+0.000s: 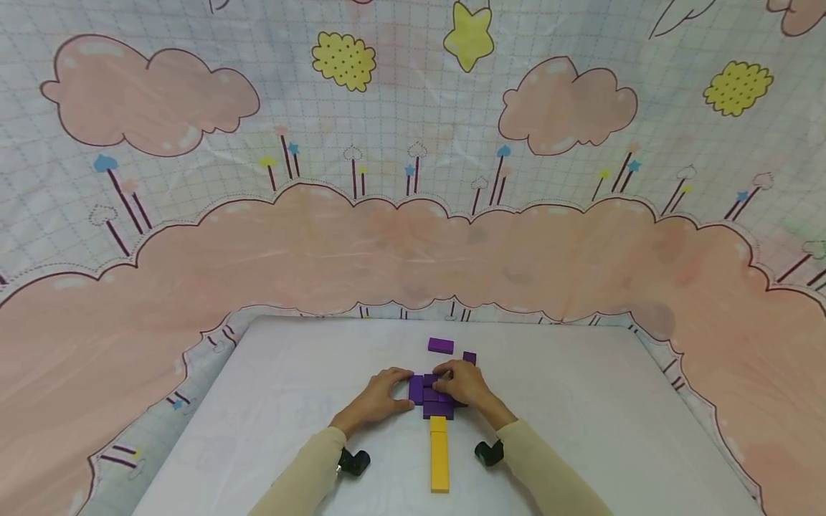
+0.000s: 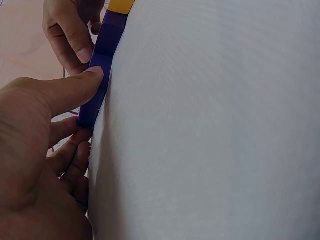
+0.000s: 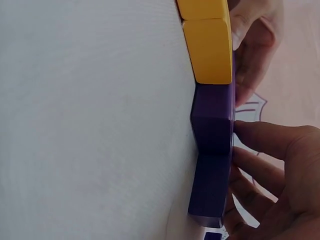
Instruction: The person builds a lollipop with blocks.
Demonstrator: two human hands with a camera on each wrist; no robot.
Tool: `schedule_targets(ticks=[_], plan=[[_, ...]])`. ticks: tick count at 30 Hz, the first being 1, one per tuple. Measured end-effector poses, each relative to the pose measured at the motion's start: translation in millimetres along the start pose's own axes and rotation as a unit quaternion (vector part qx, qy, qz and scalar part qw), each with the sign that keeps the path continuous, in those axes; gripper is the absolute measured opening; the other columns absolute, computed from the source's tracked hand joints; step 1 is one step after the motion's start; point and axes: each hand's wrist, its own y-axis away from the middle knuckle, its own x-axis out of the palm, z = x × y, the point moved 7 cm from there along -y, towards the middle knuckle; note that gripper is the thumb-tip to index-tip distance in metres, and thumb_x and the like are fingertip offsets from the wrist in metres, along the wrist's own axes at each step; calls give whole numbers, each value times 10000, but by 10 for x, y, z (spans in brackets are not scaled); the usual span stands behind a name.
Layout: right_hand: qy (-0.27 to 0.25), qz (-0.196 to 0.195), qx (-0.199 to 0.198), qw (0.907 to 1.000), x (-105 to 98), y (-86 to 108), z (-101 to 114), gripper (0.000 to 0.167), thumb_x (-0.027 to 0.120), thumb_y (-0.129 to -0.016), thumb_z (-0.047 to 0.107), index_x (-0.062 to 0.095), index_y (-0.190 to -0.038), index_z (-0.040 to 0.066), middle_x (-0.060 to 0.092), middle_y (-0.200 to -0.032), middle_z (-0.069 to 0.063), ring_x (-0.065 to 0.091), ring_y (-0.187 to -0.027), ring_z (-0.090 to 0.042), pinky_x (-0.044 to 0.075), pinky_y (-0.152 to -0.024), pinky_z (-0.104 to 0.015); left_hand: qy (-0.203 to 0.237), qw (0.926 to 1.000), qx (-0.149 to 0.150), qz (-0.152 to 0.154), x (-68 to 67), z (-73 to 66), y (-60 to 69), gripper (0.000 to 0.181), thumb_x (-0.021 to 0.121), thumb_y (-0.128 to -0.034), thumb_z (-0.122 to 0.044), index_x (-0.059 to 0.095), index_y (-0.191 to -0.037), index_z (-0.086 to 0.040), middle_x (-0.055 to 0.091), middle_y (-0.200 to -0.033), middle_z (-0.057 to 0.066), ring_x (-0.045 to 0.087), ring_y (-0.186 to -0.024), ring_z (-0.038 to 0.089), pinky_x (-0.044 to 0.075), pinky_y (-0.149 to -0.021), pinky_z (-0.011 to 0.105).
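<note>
Taking the purple cluster (image 1: 430,395) on the white table (image 1: 581,373) as the clock's centre, the left hand (image 1: 374,396) lies at 9 o'clock. Its thumb and fingers grip the leftmost purple block (image 1: 416,390) at its two ends; the left wrist view shows the thumb pressed to the block's near side. That block lies with its long side running from 6 to 12, touching the cluster.

Next comes the small purple block (image 1: 430,380), on the 12 o'clock side of the cluster. A wide purple block (image 1: 438,410) closes the 6 o'clock side, and from it a yellow column (image 1: 439,462) runs on towards 6. A loose purple block (image 1: 441,345) lies apart at 12.

The right hand (image 1: 466,383) reaches in from 3 o'clock, thumb and forefinger appearing to pinch the small purple block; its palm hides part of the cluster. A dark purple block (image 1: 470,357) sits just past its knuckles, towards 1.

The step in hand looks like fitting and squaring the small block while the left hand braces the edge. The next move seems to call for closing any seam with light inward pressure, then releasing without dragging the neighbours.
</note>
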Motion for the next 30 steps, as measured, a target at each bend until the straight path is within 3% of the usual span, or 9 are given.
schedule_targets(ticks=[7,30], plan=[[23,-102,-169,9998,31,-5,-23,205,703,-890,175,752,-1084,130,718,-983,-33,565,-813,-133,498,-711,-300,31,10000,-15,12,16,11,5,604,757,-857,-272,533,-1391,-102,533,-1420,126,441,-1349,378,327,-1123,614],[-163,-144,-20,9998,10,9,-18,224,689,-901,166,738,-1118,140,719,-1036,-40,598,-887,-170,544,-810,-384,54,10000,-6,-41,-5,10,-5,603,760,-853,-282,537,-1385,-106,539,-1411,114,442,-1344,373,344,-1114,602]])
